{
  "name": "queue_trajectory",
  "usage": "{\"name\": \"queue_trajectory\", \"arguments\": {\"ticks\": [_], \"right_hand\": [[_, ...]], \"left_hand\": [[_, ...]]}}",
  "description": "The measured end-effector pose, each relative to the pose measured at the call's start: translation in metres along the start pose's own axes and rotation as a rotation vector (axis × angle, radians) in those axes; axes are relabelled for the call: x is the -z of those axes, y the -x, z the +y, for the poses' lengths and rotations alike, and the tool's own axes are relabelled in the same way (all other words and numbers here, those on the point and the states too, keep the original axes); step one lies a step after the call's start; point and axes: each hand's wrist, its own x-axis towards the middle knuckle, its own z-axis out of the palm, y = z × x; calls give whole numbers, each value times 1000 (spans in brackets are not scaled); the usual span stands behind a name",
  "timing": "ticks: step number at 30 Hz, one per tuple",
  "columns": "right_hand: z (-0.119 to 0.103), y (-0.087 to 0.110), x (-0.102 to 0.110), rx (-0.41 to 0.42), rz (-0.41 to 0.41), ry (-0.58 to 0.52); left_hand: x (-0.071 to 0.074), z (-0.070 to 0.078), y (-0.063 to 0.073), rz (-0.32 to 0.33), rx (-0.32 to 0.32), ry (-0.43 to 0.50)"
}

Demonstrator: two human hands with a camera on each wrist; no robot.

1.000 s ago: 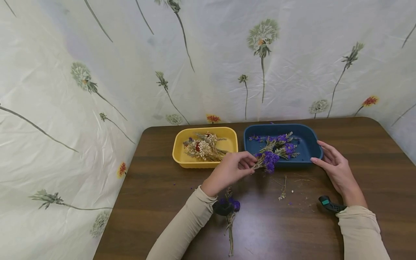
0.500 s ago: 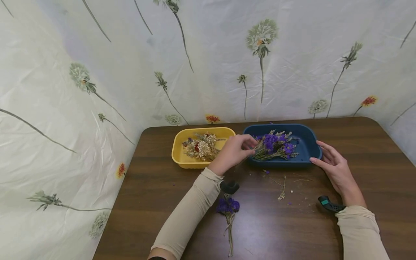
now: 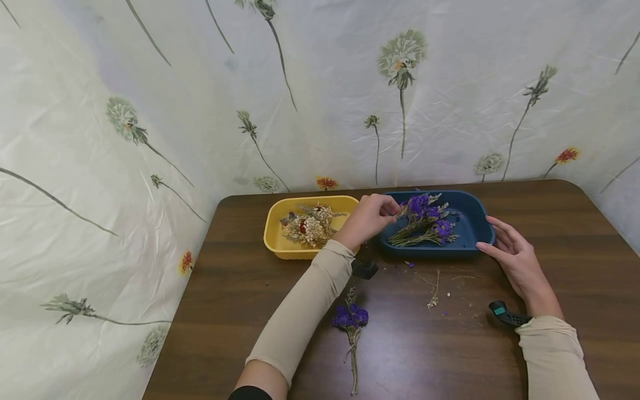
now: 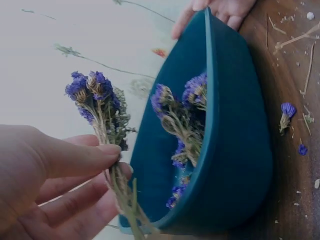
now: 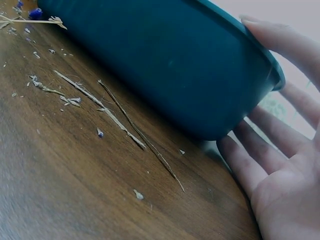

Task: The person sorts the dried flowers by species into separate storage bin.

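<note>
In the head view my left hand [image 3: 369,218] reaches over the left end of the blue tray [image 3: 474,218]. Thumb and fingers pinch the stems of a small bunch of dried purple flowers [image 4: 97,95], seen close in the left wrist view with its heads upward. More purple bunches [image 3: 443,230] lie inside the tray, stems toward its front left. My right hand [image 3: 517,260] holds the tray's right end. Its thumb [image 5: 280,42] is at the rim, and the other fingers reach round the end wall.
Left of the blue tray stands a yellow tray [image 3: 270,233] holding cream and red dried flowers [image 3: 312,228]. A tied purple bunch [image 3: 351,318] lies on the wooden table [image 3: 240,300] in front. Loose stems [image 3: 435,290] and petal crumbs are scattered before the blue tray.
My left hand has carried the purple bunch from over the blue tray's front rim back to its left end. The tied bunch on the table shows fully now. The right hand stays put.
</note>
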Motion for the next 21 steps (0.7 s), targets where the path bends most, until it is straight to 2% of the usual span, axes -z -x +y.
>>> {"name": "queue_trajectory", "arguments": {"ticks": [7,12,21], "right_hand": [[0,1,0,-6,12,-7],[0,0,0,12,3,-23],[-2,0,-1,-16,25,14]], "left_hand": [[-9,3,-20,19,18,-78],[-17,8,-32,-2,48,-110],[-35,2,-42,-22,65,-226]]}}
